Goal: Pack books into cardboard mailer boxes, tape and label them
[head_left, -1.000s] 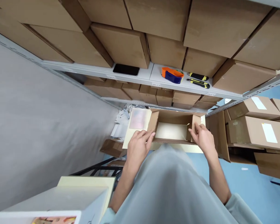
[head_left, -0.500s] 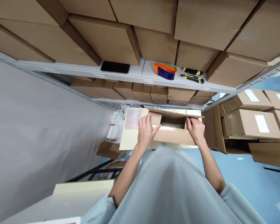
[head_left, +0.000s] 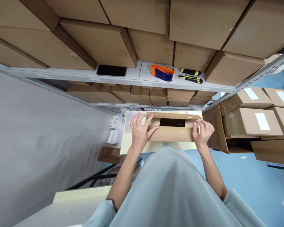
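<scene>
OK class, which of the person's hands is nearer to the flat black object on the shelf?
Left. The left hand is at the left end of the carton, below and right of the flat black object; the right hand, at the right end, is farther right.

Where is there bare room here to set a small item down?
The white shelf is bare between the flat black rectangular slab and the orange-and-blue ring. The pale yellow tabletop is bare at its near left corner, left of the brown cardboard box. Crowded: right of the ring, where two black-and-yellow cutters lie.
</scene>
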Demonstrator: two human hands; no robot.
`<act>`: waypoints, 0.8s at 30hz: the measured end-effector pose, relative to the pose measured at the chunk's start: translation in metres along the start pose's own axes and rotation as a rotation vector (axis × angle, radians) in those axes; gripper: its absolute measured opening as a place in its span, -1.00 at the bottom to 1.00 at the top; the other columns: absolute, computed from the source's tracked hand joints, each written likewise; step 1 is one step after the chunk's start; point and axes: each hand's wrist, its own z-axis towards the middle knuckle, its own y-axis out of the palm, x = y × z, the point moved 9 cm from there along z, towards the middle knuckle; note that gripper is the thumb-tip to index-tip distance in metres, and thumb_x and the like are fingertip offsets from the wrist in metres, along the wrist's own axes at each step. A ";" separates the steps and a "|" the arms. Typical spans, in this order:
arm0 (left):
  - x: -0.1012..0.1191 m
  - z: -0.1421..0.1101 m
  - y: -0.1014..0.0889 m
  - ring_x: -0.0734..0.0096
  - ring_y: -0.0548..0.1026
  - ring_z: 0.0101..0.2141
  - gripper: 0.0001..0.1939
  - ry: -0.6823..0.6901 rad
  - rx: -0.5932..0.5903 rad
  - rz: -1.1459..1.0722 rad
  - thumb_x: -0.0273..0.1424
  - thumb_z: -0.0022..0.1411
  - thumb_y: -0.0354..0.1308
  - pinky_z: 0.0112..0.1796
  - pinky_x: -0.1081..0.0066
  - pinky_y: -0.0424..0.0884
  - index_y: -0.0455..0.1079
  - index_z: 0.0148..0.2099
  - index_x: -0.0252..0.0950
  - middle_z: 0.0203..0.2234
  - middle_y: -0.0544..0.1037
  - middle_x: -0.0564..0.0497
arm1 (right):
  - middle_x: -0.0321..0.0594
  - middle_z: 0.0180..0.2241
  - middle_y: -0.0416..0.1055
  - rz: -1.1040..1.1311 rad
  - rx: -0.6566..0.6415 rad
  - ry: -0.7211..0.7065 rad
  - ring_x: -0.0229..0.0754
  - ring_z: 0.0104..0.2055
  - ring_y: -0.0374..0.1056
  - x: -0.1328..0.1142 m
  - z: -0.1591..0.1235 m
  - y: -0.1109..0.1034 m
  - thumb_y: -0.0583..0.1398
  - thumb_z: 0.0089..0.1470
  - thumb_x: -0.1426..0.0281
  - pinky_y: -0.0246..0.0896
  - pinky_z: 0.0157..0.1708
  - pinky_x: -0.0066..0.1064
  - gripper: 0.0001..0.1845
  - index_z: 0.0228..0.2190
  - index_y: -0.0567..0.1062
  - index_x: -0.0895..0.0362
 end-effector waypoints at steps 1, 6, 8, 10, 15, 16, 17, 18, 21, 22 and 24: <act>-0.001 -0.003 0.000 -0.21 0.29 0.37 -0.59 0.002 -0.008 -0.010 -0.09 0.35 0.39 0.39 -0.17 0.12 0.62 0.15 -0.13 0.12 0.54 -0.23 | 0.05 -0.09 0.55 0.014 -0.006 -0.002 0.10 0.04 0.43 0.003 -0.006 -0.003 0.17 0.43 0.17 0.25 0.11 0.00 -0.68 -0.09 0.63 0.09; -0.019 -0.015 0.003 0.07 0.53 0.02 -0.78 -0.112 -0.021 -0.148 -0.19 0.45 0.27 0.15 0.06 0.45 0.69 -0.13 -0.16 -0.14 0.58 -0.12 | 0.00 -0.06 0.55 0.166 -0.107 0.069 0.04 0.03 0.44 0.020 -0.023 -0.011 0.21 0.41 0.14 0.40 0.03 -0.08 -0.70 -0.13 0.64 0.06; -0.030 -0.015 0.007 0.12 0.55 -0.03 -0.78 -0.201 -0.049 -0.215 -0.19 0.42 0.28 0.12 0.09 0.47 0.69 -0.15 -0.17 -0.14 0.58 -0.09 | -0.04 -0.08 0.55 0.311 -0.187 0.166 0.00 -0.01 0.48 0.029 -0.022 -0.006 0.22 0.39 0.08 0.48 -0.04 -0.13 -0.67 -0.16 0.64 0.05; -0.041 -0.012 0.014 0.14 0.56 -0.03 -0.78 -0.274 -0.115 -0.285 -0.17 0.38 0.30 0.13 0.11 0.48 0.69 -0.15 -0.17 -0.15 0.58 -0.07 | -0.08 -0.13 0.55 0.450 -0.269 0.277 -0.05 -0.10 0.52 0.038 -0.018 0.002 0.25 0.35 0.03 0.54 -0.12 -0.19 -0.63 -0.20 0.64 0.06; -0.059 -0.009 0.020 0.16 0.55 0.00 -0.55 -0.428 -0.117 -0.314 -0.14 0.17 0.45 0.07 0.15 0.55 0.60 0.05 -0.21 0.02 0.51 -0.12 | -0.12 -0.12 0.54 0.569 -0.498 0.459 -0.10 -0.21 0.55 0.056 -0.007 0.022 0.35 0.14 -0.11 0.54 -0.16 -0.22 -0.51 -0.28 0.64 0.08; -0.060 -0.010 0.018 0.18 0.56 -0.03 -0.46 -0.457 -0.101 -0.293 -0.13 0.14 0.47 0.04 0.16 0.57 0.57 0.12 -0.22 0.06 0.49 -0.14 | -0.12 -0.12 0.55 0.583 -0.542 0.471 -0.09 -0.20 0.56 0.058 -0.005 0.025 0.37 0.11 -0.13 0.54 -0.15 -0.21 -0.49 -0.29 0.63 0.08; -0.061 -0.012 0.017 0.19 0.57 -0.05 -0.39 -0.482 -0.094 -0.269 -0.13 0.13 0.47 0.01 0.16 0.58 0.53 0.17 -0.24 0.08 0.50 -0.15 | -0.12 -0.12 0.55 0.593 -0.576 0.474 -0.08 -0.20 0.57 0.060 -0.004 0.027 0.37 0.09 -0.13 0.53 -0.13 -0.20 -0.48 -0.29 0.62 0.08; -0.060 -0.015 0.016 0.18 0.58 -0.06 -0.37 -0.499 -0.099 -0.243 -0.12 0.15 0.45 -0.01 0.17 0.58 0.50 0.21 -0.25 0.08 0.51 -0.17 | -0.12 -0.11 0.56 0.598 -0.604 0.471 -0.07 -0.18 0.57 0.060 -0.002 0.028 0.38 0.08 -0.14 0.52 -0.12 -0.20 -0.48 -0.29 0.61 0.07; -0.053 -0.023 0.009 0.13 0.60 -0.05 -0.41 -0.524 -0.142 -0.172 -0.05 0.24 0.37 -0.01 0.15 0.58 0.50 0.19 -0.28 0.05 0.55 -0.19 | -0.12 -0.08 0.57 0.591 -0.653 0.483 -0.04 -0.13 0.59 0.062 -0.001 0.028 0.38 0.08 -0.12 0.50 -0.12 -0.20 -0.47 -0.20 0.57 0.05; -0.051 -0.026 0.006 0.12 0.61 -0.05 -0.42 -0.531 -0.160 -0.155 -0.03 0.25 0.35 0.00 0.15 0.58 0.52 0.18 -0.28 0.04 0.56 -0.19 | -0.12 -0.08 0.58 0.583 -0.660 0.497 -0.03 -0.12 0.59 0.063 -0.001 0.028 0.38 0.08 -0.11 0.51 -0.13 -0.20 -0.45 -0.13 0.55 0.05; -0.048 -0.030 0.002 0.10 0.62 -0.05 -0.40 -0.555 -0.190 -0.143 0.01 0.24 0.33 0.01 0.15 0.58 0.54 0.17 -0.27 0.05 0.58 -0.18 | -0.12 -0.08 0.58 0.556 -0.668 0.520 -0.01 -0.12 0.61 0.065 -0.001 0.028 0.39 0.07 -0.06 0.51 -0.14 -0.19 -0.40 0.00 0.52 0.04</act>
